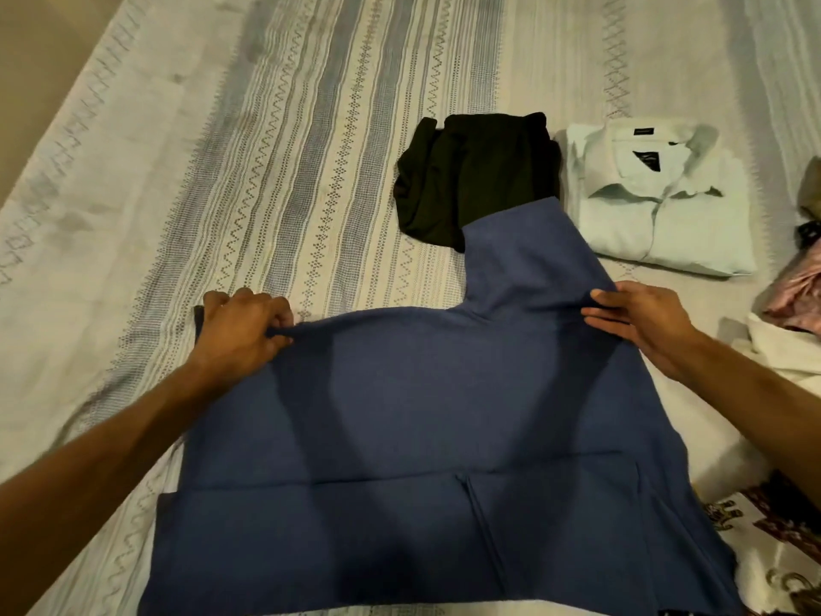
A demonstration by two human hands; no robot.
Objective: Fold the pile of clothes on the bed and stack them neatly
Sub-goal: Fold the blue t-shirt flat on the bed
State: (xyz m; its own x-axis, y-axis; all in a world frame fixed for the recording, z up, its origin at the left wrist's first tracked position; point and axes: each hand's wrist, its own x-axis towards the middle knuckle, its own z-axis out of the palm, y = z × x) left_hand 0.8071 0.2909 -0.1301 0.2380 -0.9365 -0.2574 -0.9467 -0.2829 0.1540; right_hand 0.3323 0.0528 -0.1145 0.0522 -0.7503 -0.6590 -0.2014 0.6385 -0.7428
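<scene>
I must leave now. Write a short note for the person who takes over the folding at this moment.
Left hand pinches the blue garment at its far left edge; right hand pinches its far right edge.
The garment lies spread on the bed, one sleeve reaching over the folded black garment.
Done: black garment and white shirt, folded side by side.
Left: fold the blue one, then the unfolded clothes at right; stack all.

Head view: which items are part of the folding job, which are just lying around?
Job:
- blue garment, both hands gripping it: left hand, right hand
- black folded garment
- white folded shirt
- unfolded clothes, right edge

Lying about:
- striped bedsheet
- patterned cloth, lower right; role unclear
</scene>
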